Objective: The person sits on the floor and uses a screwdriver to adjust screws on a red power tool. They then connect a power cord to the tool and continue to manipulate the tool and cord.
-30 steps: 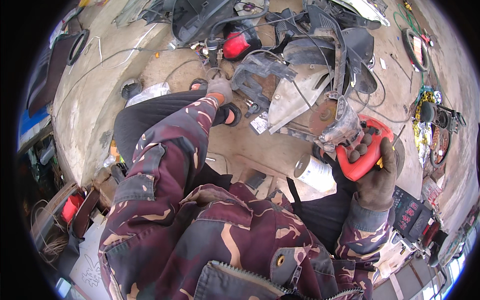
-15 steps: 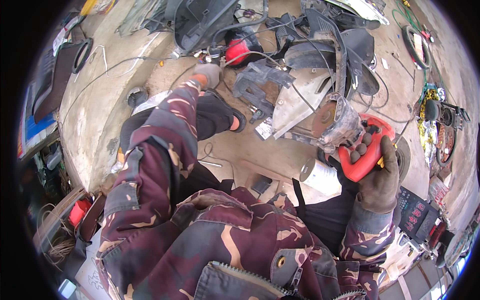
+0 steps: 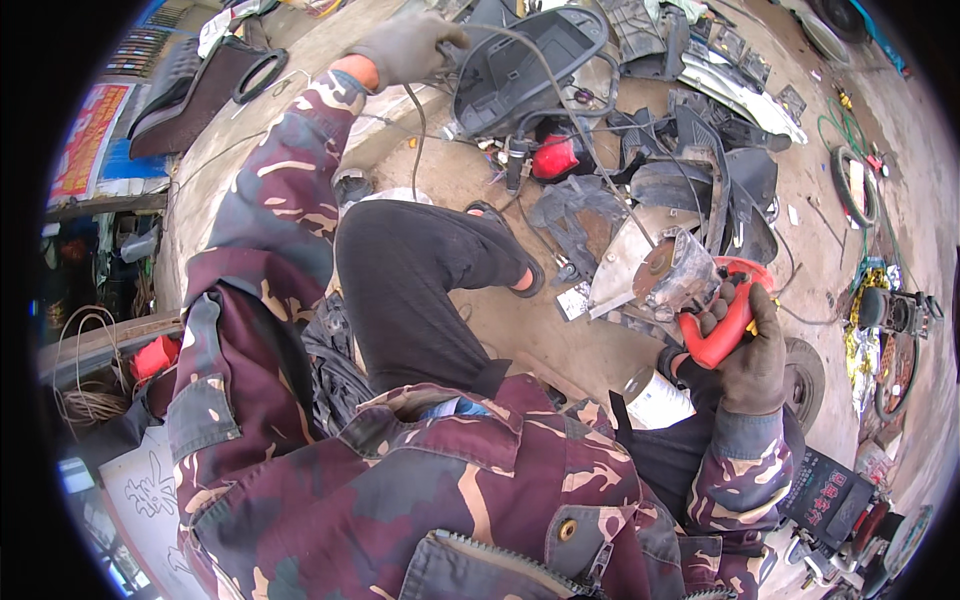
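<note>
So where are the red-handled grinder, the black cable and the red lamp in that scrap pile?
Red-handled grinder (image 3: 722,318), head view: on its red handle, in the right hand.
Black cable (image 3: 418,120), head view: on the stretch hanging below the left hand.
Red lamp (image 3: 556,158), head view: on its red lens.

Red-and-yellow rectangular sign (image 3: 88,140) at far left above a blue panel (image 3: 128,165); white board with dark characters (image 3: 150,500) lower left; black box with red print (image 3: 825,492) lower right.

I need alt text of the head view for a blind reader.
A person in a camouflage jacket holds a red angle grinder in the gloved right hand, while the gloved left hand grips a black cable far ahead. Black plastic panels lie scattered on the concrete floor.
</note>
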The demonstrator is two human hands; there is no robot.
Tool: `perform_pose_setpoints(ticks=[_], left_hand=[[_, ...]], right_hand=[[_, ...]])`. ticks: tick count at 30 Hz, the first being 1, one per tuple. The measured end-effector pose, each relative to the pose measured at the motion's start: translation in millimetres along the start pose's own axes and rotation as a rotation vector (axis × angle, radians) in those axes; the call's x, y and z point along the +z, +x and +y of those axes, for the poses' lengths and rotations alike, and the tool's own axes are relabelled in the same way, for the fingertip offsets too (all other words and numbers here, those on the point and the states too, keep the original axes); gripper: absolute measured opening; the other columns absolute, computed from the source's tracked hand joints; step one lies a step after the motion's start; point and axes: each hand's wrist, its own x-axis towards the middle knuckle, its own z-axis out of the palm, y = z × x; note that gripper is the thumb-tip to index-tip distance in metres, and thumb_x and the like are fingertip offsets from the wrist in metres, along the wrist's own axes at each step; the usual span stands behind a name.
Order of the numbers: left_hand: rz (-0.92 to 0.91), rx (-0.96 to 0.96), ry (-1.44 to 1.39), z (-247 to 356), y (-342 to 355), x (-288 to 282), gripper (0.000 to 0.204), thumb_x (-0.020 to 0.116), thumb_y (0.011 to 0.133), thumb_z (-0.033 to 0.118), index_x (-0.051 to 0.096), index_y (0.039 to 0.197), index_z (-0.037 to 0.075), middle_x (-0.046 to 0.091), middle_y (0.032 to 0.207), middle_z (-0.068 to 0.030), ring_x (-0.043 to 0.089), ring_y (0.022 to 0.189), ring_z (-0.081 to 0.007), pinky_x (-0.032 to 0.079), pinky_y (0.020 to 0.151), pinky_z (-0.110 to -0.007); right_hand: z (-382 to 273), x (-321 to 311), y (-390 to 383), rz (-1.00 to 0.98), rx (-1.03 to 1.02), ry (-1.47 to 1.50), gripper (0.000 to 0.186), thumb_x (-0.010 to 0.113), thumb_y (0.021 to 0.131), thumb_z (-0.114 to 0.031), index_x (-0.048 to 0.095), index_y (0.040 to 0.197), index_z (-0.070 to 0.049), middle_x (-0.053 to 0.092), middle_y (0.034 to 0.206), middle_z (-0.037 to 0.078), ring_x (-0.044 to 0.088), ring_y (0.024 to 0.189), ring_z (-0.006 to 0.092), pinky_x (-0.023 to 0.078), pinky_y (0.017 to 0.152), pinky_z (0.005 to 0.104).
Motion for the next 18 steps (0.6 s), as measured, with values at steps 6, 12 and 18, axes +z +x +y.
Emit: perform_pose_setpoints(ticks=[6, 12, 18], left_hand=[[0.426, -0.028, 0.17, 26, -29, -121, 0.032, 0.071, 0.082, 0.005, 0.08, 0.112, 0.01, 0.075, 0.11, -0.0128, 0.072, 0.098, -0.0324, 0.056, 0.085, -0.042], [0.936, 0.141, 0.237, 71, -34, -189, 0.031, 0.07, 0.085, 0.0, 0.079, 0.112, 0.013, 0.074, 0.106, -0.0132, 0.072, 0.098, -0.0317, 0.057, 0.084, -0.039], [0.247, -0.002, 0.191, 86, -25, -189, 0.034, 0.062, 0.087, -0.001, 0.077, 0.115, 0.011, 0.075, 0.104, -0.0152, 0.072, 0.1, -0.0332, 0.057, 0.086, -0.041]], right_hand=[[3, 0, 0, -0.122, 0.019, 0.008, 0.043, 0.062, 0.106, -0.033, 0.053, 0.136, -0.003, 0.064, 0.115, 0.01, 0.065, 0.096, 0.0219, 0.06, 0.089, 0.0418], [-2, 13, -11, -0.119, -0.042, 0.021, 0.036, 0.062, 0.105, -0.031, 0.059, 0.127, -0.002, 0.067, 0.102, 0.007, 0.067, 0.089, 0.0183, 0.06, 0.079, 0.0373], [-5, 6, -7, -0.178, -0.025, -0.007, 0.036, 0.062, 0.105, -0.031, 0.059, 0.127, -0.002, 0.066, 0.103, 0.007, 0.066, 0.093, 0.0202, 0.059, 0.082, 0.0383]])
